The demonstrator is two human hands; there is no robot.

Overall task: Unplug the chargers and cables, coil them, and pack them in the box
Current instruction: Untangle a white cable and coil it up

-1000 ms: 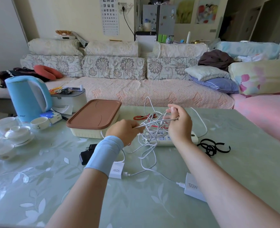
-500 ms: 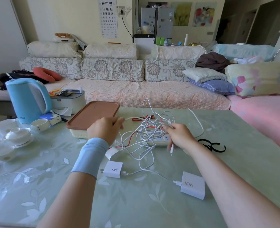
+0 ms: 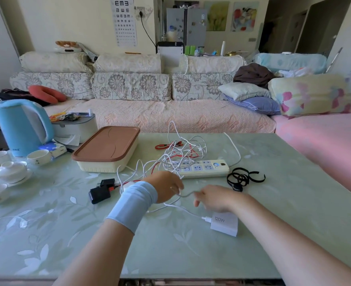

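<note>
A tangle of white and red cables [image 3: 176, 155] lies over a white power strip [image 3: 203, 169] in the middle of the table. My left hand [image 3: 164, 188] and my right hand [image 3: 214, 198] sit close together in front of it, each pinching one stretch of white cable between them. That cable runs to a white 120W charger [image 3: 224, 222] lying under my right wrist. Two black chargers [image 3: 101, 190] lie left of my left hand. The cream box with a brown lid [image 3: 106, 148] stands shut behind them.
Black cable ties [image 3: 243, 178] lie right of the power strip. A blue kettle [image 3: 23, 126], white cups and a saucer set [image 3: 11, 170] crowd the table's left side. A sofa runs behind the table's far edge.
Both hands have dropped from the raised tangle toward me and come together on one white cable. The small white 90W charger is now hidden by my left hand.
</note>
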